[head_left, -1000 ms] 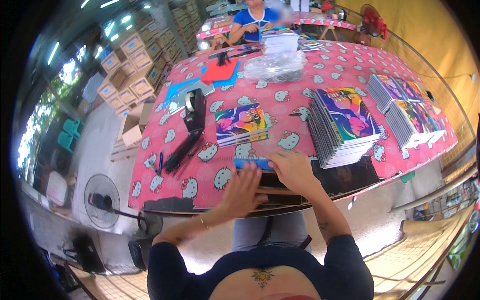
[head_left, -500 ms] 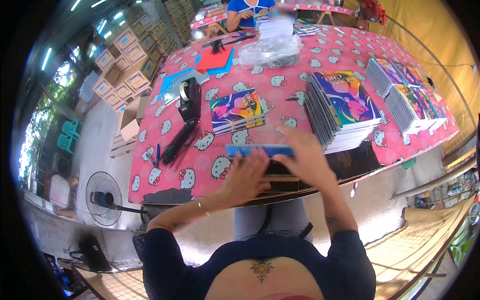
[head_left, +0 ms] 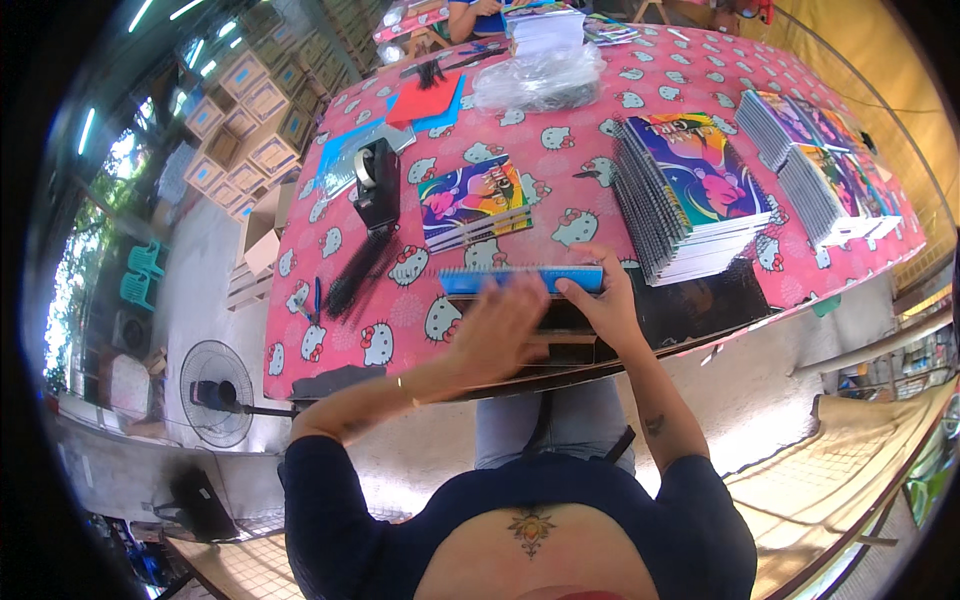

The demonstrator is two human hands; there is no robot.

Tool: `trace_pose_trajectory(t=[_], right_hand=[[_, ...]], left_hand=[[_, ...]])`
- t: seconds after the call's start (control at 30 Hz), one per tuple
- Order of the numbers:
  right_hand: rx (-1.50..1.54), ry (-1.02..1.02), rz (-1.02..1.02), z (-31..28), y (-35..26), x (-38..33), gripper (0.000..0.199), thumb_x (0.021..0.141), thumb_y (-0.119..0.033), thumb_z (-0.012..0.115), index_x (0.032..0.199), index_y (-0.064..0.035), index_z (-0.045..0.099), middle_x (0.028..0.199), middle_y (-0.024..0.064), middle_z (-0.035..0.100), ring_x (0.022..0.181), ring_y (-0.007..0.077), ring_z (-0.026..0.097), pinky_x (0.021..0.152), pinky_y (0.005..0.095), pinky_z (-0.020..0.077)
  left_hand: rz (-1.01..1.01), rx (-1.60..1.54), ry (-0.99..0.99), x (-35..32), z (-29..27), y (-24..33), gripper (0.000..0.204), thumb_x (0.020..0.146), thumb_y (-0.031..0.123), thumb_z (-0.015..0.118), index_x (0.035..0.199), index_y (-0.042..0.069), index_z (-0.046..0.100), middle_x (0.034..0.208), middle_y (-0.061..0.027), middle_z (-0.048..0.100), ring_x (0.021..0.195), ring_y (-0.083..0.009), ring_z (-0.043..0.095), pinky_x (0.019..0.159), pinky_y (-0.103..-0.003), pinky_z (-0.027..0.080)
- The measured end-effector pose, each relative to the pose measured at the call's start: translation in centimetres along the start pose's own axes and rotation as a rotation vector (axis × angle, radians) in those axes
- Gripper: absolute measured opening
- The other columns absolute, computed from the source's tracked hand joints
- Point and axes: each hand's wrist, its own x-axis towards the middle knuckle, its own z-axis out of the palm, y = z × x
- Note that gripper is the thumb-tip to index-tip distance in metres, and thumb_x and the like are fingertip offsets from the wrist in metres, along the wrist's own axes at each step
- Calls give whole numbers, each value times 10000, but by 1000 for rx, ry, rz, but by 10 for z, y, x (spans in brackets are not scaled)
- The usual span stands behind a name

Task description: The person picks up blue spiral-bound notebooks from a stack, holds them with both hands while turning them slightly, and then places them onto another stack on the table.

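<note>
A narrow blue face of what looks like a spiral notebook (head_left: 575,281) stands at the table's near edge, with a row of wire coil along its top. My right hand (head_left: 607,300) grips its right end, thumb in front and fingers behind. My left hand (head_left: 505,318) is smeared by motion in front of the blue face, so its finger pose and any contact are unclear. Just beyond lies a small pile of colourful notebooks (head_left: 475,200). To the right stands a tall stack of spiral notebooks (head_left: 690,185), with a dark board (head_left: 700,300) nearer me.
At left are a black tape dispenser (head_left: 378,195), a bundle of black coils (head_left: 360,275) and small pliers (head_left: 317,298). Red and blue sheets (head_left: 425,97) and clear plastic (head_left: 540,82) lie farther back. More notebooks (head_left: 835,195) stand far right. A person (head_left: 475,18) sits opposite.
My right hand has come down from a blurred reach to grip the notebook's right end. My left hand has shifted slightly right and blurred. The whole view has tilted a little.
</note>
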Motion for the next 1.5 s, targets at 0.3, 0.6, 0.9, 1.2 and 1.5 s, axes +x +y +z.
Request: trace_pose_trajectory(t=[0.3, 0.6, 0.9, 1.2, 1.5], right_hand=[[-129, -179, -71, -11, 1, 1, 300, 930, -92, 686, 1215, -18, 625, 1017, 39, 686, 890, 90, 616, 805, 277, 501], [-321, -298, -45, -11, -13, 4, 278, 965, -127, 632, 1209, 2, 668, 867, 108, 705, 768, 92, 570, 712, 295, 486], [-337, -342, 45, -5, -17, 9, 300, 955, -105, 604, 1241, -21, 645, 994, 175, 725, 900, 248, 708, 806, 360, 519], [-462, -291, -8, -7, -38, 8, 305, 949, -113, 656, 1225, 17, 659, 951, 168, 730, 866, 163, 689, 773, 321, 528], [-359, -389, 41, -42, -59, 35, 206, 920, -114, 701, 1056, 39, 722, 845, 102, 723, 772, 115, 659, 764, 288, 543]], left_hand=[[83, -61, 58, -7, 12, 11, 880, 874, 509, 631, 1473, -72, 351, 1539, -290, 349, 1445, -410, 340, 1133, -630, 262], [-8, 68, 166, 21, -14, 4, 905, 890, 538, 614, 1494, -71, 326, 1552, -305, 330, 1475, -444, 283, 1159, -648, 198], [-36, -91, 341, 42, -2, -10, 865, 966, 579, 468, 1498, -88, 323, 1582, -298, 293, 1494, -442, 258, 1185, -609, 166], [49, -469, 326, 30, -16, -4, 429, 925, 295, 679, 1259, 41, 587, 1264, -136, 636, 1227, -311, 585, 1184, -575, 214], [92, -495, 322, 37, -14, -13, 117, 923, 210, 685, 952, 97, 685, 896, -48, 709, 936, -225, 684, 1168, -553, 273]])
